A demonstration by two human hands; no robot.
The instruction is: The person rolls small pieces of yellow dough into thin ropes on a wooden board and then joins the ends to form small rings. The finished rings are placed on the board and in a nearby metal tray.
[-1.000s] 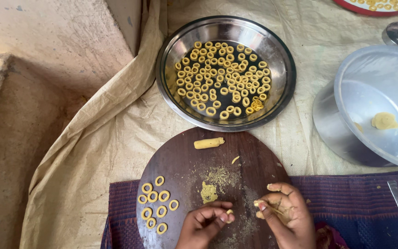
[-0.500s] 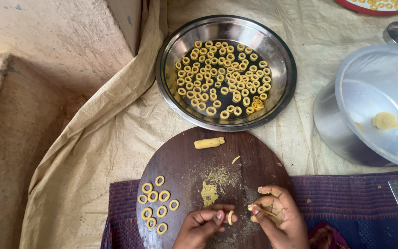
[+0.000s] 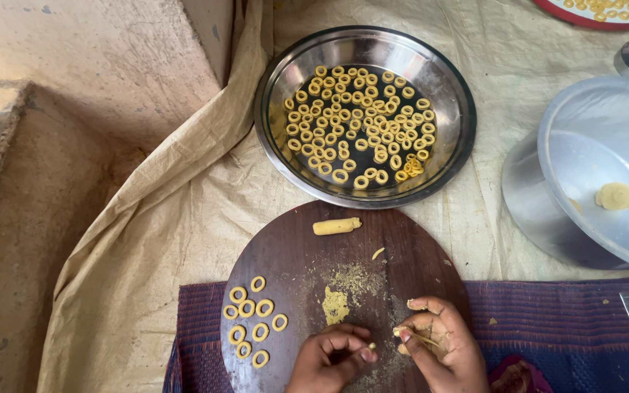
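Both hands rest low on a round dark wooden board (image 3: 293,255). My left hand (image 3: 333,360) pinches a tiny bit of yellow dough (image 3: 371,346) at its fingertips. My right hand (image 3: 442,346) is curled around a thin strip of dough (image 3: 416,336) lying in its palm. Several small dough rings (image 3: 252,320) lie on the board's left part. A short dough roll (image 3: 336,226) lies near the board's far edge, and crumbs and a flattened dough smear (image 3: 335,306) mark the middle.
A steel bowl (image 3: 278,94) with many dough rings stands beyond the board. At the right a large metal pot (image 3: 540,211) carries a tilted lid with a dough lump (image 3: 616,196). Beige cloth (image 3: 183,211) covers the floor; a purple mat (image 3: 569,327) lies under the board.
The fingertips of both hands were touching around a dough piece; now they are slightly apart, the left keeping a small bit, the right holding the strip.
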